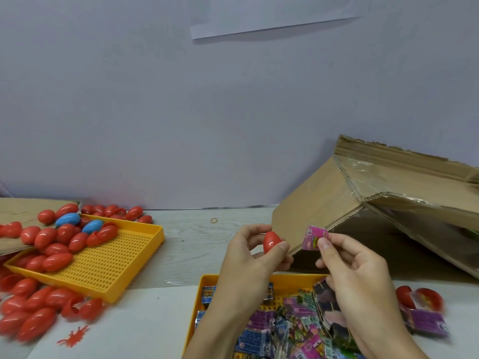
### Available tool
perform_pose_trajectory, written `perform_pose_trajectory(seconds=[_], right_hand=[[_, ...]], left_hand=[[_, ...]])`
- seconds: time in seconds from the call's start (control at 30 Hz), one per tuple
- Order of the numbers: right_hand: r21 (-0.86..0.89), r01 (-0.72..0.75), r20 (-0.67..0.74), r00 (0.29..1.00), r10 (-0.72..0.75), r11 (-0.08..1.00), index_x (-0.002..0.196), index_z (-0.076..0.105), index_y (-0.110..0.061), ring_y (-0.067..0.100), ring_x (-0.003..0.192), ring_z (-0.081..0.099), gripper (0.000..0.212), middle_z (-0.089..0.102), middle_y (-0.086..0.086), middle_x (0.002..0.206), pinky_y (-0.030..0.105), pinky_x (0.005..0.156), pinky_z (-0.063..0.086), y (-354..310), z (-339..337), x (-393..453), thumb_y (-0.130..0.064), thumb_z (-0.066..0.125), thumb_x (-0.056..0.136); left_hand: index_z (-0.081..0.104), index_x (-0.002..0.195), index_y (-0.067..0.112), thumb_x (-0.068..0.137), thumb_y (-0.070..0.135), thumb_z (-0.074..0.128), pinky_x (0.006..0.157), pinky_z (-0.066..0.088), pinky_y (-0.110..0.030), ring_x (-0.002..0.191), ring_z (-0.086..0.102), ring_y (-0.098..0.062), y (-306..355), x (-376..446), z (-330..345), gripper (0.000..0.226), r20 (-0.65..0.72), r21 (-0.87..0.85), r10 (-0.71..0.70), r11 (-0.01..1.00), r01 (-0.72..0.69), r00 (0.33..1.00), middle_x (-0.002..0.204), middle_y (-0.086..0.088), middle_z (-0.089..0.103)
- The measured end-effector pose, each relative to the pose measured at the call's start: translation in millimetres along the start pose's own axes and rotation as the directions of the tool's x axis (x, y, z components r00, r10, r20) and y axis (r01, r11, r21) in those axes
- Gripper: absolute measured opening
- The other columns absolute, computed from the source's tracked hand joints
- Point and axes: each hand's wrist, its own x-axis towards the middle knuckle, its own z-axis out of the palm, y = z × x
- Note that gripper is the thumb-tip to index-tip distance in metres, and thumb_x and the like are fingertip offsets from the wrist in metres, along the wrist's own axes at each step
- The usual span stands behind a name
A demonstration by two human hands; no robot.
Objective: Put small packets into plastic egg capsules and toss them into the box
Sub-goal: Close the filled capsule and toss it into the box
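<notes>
Left hand (252, 251) holds a red egg capsule (271, 241), thumb and curled fingers wrapped round its lower part. The capsule's long axis is close to upright, tip tilted slightly toward 11 o'clock. Only the rounded red end shows; fingers cover the lower part, so I can't tell whether it's a full closed egg or an open half.

Right hand (357, 270) pinches a small pink packet (314, 237) between thumb and forefinger, other fingers loosely curled under. The packet stands roughly on edge, top leaning toward 11.

Key relation: the packet sits at 3 o'clock from the capsule, near but not touching, at about the same height. Both hands are just in front of the cardboard box (318, 203), which lies tipped with its mouth facing the hands; box centre is at about 1 o'clock from the capsule. Right hand is the nearer to the box mouth.

Likely next: packet travels toward 9 into the capsule, provided an opening faces it. Packet looks about as wide as the egg, so it may need folding.

More packets fill the yellow tray (207, 279) below the hands at 6 o'clock. Spare capsules (57, 261) lie piled at 9.
</notes>
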Motion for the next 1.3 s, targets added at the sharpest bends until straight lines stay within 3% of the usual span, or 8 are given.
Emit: perform_pose_trajectory(seconds=[0.13, 0.23, 0.37, 0.53, 0.83, 1.0, 1.17, 1.3], right_hand=[[-0.020, -0.001, 0.047, 0.999, 0.002, 1.000, 0.089, 0.068, -0.033, -0.004, 0.061, 0.063, 0.010, 0.071, -0.017, 0.072, 0.018, 0.058, 0.044, -0.4, 1.1, 0.1, -0.026, 0.062, 0.089], [-0.031, 0.011, 0.059, 0.998, -0.009, 0.999, 0.086, 0.068, -0.037, -0.010, 0.078, 0.064, 0.012, 0.072, -0.023, 0.080, 0.022, 0.070, 0.049, -0.8, 1.4, 0.2, -0.025, 0.065, 0.086], [-0.021, -0.015, 0.045, 0.999, 0.016, 1.000, 0.084, 0.068, -0.036, -0.009, 0.079, 0.065, 0.009, 0.072, -0.021, 0.079, 0.027, 0.074, 0.051, -0.3, 0.6, 1.1, -0.027, 0.068, 0.083], [-0.008, -0.028, 0.042, 0.999, 0.028, 1.000, 0.085, 0.070, -0.033, -0.007, 0.074, 0.065, 0.007, 0.073, -0.015, 0.079, 0.025, 0.069, 0.049, -0.4, 0.7, 1.9, -0.027, 0.068, 0.083], [0.053, -0.028, 0.040, 0.999, 0.026, 0.998, 0.085, 0.072, -0.024, -0.004, 0.057, 0.061, 0.005, 0.072, -0.012, 0.070, 0.023, 0.062, 0.043, -0.8, 1.3, 1.8, -0.023, 0.068, 0.082], [0.048, -0.025, 0.026, 0.999, 0.024, 0.999, 0.085, 0.071, -0.024, -0.003, 0.060, 0.063, 0.006, 0.072, -0.010, 0.073, 0.024, 0.063, 0.044, -0.9, 2.0, 2.5, -0.020, 0.068, 0.083], [0.036, -0.005, 0.021, 1.000, 0.005, 0.999, 0.085, 0.071, -0.024, -0.002, 0.063, 0.064, 0.008, 0.073, -0.007, 0.073, 0.024, 0.062, 0.044, -2.3, 2.8, 1.7, -0.016, 0.068, 0.084], [0.028, 0.022, 0.028, 0.999, -0.023, 0.999, 0.080, 0.072, -0.024, -0.002, 0.064, 0.064, 0.010, 0.073, -0.007, 0.071, 0.024, 0.063, 0.044, -5.1, 2.8, 0.4, -0.015, 0.068, 0.084]], left_hand=[[0.067, 0.108, 0.020, 0.091, 0.015, 0.067, 0.076, 0.060, -0.030, 0.079, 0.074, -0.023, 3.8, 0.4, 1.2, 0.017, -0.038, -0.032, 0.015, 0.999, -0.016, 0.999, 0.103, -0.004, 0.067], [0.069, 0.110, 0.018, 0.096, 0.013, 0.058, 0.066, 0.059, -0.029, 0.073, 0.072, -0.024, 8.6, 0.7, 2.7, 0.018, -0.038, -0.153, -0.028, 0.988, 0.022, 0.999, 0.098, -0.014, 0.070], [0.057, 0.115, -0.001, 0.101, 0.011, 0.047, 0.053, 0.054, -0.027, 0.063, 0.066, -0.024, 16.8, -1.1, 3.8, 0.021, 0.017, -0.431, -0.159, 0.890, 0.151, 0.987, 0.088, -0.022, 0.073], [0.054, 0.118, -0.006, 0.100, 0.016, 0.047, 0.054, 0.054, -0.028, 0.064, 0.064, -0.023, 19.3, -3.2, 1.7, 0.030, 0.058, -0.541, -0.179, 0.821, 0.182, 0.982, 0.090, -0.024, 0.071], [0.068, 0.105, 0.002, 0.099, 0.015, 0.049, 0.060, 0.057, -0.027, 0.060, 0.063, -0.022, 13.9, -2.5, 1.8, 0.023, 0.081, -0.476, -0.168, 0.859, 0.186, 0.982, 0.080, -0.020, 0.071], [0.067, 0.109, 0.000, 0.071, 0.019, 0.072, 0.057, 0.055, -0.024, 0.061, 0.065, -0.021, 14.8, -2.7, 3.1, 0.043, 0.142, -0.396, -0.158, 0.896, 0.203, 0.977, 0.083, -0.019, 0.072], [0.058, 0.105, 0.002, 0.089, 0.016, 0.064, 0.047, 0.050, -0.025, 0.050, 0.059, -0.022, 12.9, -1.9, 5.8, 0.022, 0.110, -0.272, -0.206, 0.935, 0.229, 0.972, 0.073, -0.018, 0.070], [0.058, 0.107, 0.001, 0.095, 0.020, 0.061, 0.050, 0.051, -0.025, 0.052, 0.061, -0.021, 10.3, -0.8, 5.2, 0.023, 0.131, -0.199, -0.244, 0.943, 0.267, 0.961, 0.072, -0.016, 0.071]])
